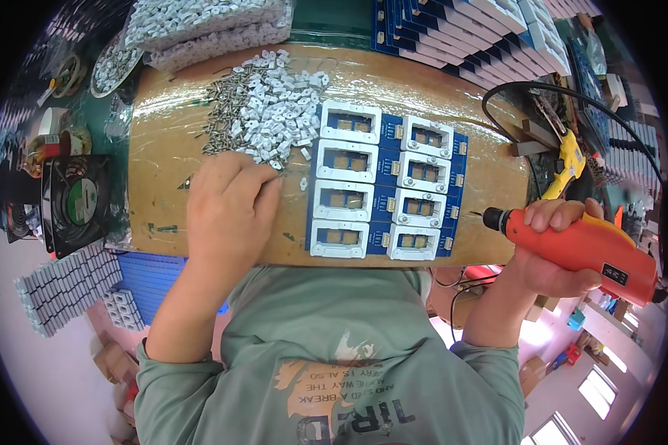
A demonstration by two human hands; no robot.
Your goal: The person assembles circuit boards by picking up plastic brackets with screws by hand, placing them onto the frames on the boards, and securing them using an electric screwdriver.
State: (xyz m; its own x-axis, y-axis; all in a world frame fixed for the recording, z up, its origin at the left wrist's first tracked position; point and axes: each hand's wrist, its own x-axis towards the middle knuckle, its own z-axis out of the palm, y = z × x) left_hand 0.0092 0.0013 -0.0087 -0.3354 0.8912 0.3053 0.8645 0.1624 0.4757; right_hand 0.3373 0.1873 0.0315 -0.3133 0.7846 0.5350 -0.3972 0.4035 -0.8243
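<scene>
Resting at ten o'clock, the left hand (pixel 231 208) bends over metal screws (pixel 220 120) and white plastic pieces (pixel 273 119); its fingertips are hidden, so I cannot tell what it pinches. At three o'clock, the right hand (pixel 534 270) wraps around a red power screwdriver (pixel 583 248). Blue boards (pixel 385 169) with white frames (pixel 338 252) lie toward one o'clock. Gathering small parts seems underway; the next move calls for a secure pinch.

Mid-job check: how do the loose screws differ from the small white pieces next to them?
Colour: the screws look dull metallic; the white pieces are white.
Shape: the screws are slender, the white pieces chunkier.
Place: the screws lie mostly left, the white pieces mostly right.
Shared: both lie loose and jumbled on the brown tabletop.
</scene>
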